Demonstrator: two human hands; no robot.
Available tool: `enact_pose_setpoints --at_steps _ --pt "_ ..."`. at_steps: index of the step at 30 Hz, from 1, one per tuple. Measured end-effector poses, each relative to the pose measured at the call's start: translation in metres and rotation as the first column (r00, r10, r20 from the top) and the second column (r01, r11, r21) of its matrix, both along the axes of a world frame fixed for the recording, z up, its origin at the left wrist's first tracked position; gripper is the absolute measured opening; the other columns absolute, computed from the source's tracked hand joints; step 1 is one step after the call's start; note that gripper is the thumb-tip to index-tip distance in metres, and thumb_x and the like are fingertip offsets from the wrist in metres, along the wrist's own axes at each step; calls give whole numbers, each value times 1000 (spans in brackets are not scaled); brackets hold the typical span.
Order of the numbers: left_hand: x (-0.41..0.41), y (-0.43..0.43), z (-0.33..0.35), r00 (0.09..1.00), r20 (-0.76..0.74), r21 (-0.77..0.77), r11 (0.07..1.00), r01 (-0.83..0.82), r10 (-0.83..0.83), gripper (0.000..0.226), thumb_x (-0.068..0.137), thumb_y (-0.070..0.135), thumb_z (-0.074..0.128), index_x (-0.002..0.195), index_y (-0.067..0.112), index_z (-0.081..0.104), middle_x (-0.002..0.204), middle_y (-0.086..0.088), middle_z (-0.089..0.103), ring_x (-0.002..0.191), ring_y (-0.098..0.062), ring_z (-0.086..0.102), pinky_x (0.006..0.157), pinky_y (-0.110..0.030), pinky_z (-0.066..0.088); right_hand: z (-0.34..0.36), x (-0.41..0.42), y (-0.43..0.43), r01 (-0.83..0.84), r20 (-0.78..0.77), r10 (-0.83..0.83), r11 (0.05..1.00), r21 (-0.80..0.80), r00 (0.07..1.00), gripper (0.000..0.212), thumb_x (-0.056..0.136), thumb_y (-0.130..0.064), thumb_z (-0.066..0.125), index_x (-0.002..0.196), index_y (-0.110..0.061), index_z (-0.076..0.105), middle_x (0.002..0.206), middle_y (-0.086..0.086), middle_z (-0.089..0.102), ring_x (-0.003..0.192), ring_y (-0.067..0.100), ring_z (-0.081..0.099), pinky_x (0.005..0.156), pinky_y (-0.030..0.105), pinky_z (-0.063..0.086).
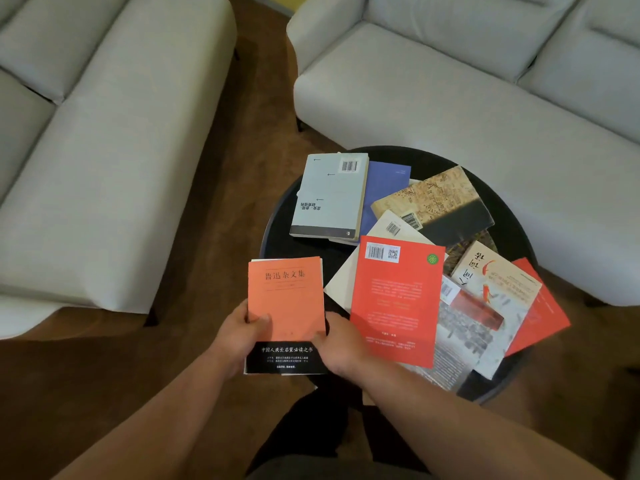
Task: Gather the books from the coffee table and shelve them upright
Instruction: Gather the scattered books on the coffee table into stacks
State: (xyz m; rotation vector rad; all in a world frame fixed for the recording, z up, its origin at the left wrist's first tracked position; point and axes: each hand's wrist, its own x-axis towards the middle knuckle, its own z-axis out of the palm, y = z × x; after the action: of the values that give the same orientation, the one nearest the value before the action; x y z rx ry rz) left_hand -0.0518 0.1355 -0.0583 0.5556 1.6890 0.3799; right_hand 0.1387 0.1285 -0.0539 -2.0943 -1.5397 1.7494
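An orange book with a black band (286,299) is held at the near left edge of the round black coffee table (504,209). My left hand (242,336) grips its left edge, thumb on the cover. My right hand (337,344) grips its right edge. Several books lie scattered flat on the table: a grey one (329,195) over a blue one (384,188), a tan and black one (436,202), a red one (398,299), a white one with fish (491,282) and another red one (540,313). No shelf is in view.
A pale sofa (104,150) stands to the left and another pale sofa (450,81) behind the table. Brown floor (252,150) runs between them. My legs show below the table's near edge.
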Motion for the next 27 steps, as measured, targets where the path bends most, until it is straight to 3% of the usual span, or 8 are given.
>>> enact_pose_setpoints --at_steps 7,10,13,15,18,20,23,27 --pt "7 -1 -6 996 -90 13 1000 -5 6 17 103 19 51 120 18 53 113 -8 67 101 -27 65 92 -50 55 -1 -9 -7 30 32 -33 997 69 999 25 97 -12 47 122 -11 54 117 8 65 105 26 62 82 31 46" --pt "9 1 -7 996 -91 27 999 28 -26 23 104 21 50 126 15 49 114 -5 65 99 -20 63 79 -38 55 10 -9 -6 29 -32 -28 999 27 999 29 97 -17 49 126 -14 45 110 2 64 97 21 62 79 31 47" --pt "7 -1 -6 993 -100 58 996 70 -64 22 104 18 51 125 21 47 114 1 63 97 -14 62 69 -28 50 23 11 -7 74 -89 -69 996 53 994 42 97 -21 54 137 -20 46 126 -1 64 109 18 64 83 30 55" --pt "5 -4 -5 986 -160 117 991 62 -43 29 101 14 54 124 31 49 111 6 63 99 -16 64 74 -31 54 34 40 -5 215 -41 -211 954 208 977 40 98 -18 56 138 -18 55 131 -1 64 108 15 62 83 23 50" --pt "8 -8 -3 980 -198 162 986 29 3 35 99 13 58 126 33 54 110 6 67 100 -19 67 80 -40 60 34 95 2 309 196 -434 833 459 879 37 95 -23 63 131 -14 58 128 5 60 117 22 57 94 31 44" --pt "10 -8 -2 978 -207 168 985 42 -6 35 99 14 58 127 35 54 110 6 67 99 -20 67 83 -44 60 21 121 11 384 294 -507 838 388 810 49 89 -38 71 129 -14 55 127 9 57 121 30 54 101 43 46" --pt "12 -6 0 978 -208 169 984 53 -17 33 99 13 57 123 35 54 109 5 68 101 -23 67 87 -49 59 -6 138 19 407 331 -464 884 230 822 61 77 -58 73 122 -21 55 116 5 66 107 31 66 93 52 55" --pt "8 -3 -4 973 -218 125 986 106 -77 33 100 13 56 129 29 52 113 2 67 97 -21 68 85 -46 59 0 135 29 502 187 -548 830 245 815 38 84 -33 78 114 -19 59 108 0 69 99 28 69 89 43 55"
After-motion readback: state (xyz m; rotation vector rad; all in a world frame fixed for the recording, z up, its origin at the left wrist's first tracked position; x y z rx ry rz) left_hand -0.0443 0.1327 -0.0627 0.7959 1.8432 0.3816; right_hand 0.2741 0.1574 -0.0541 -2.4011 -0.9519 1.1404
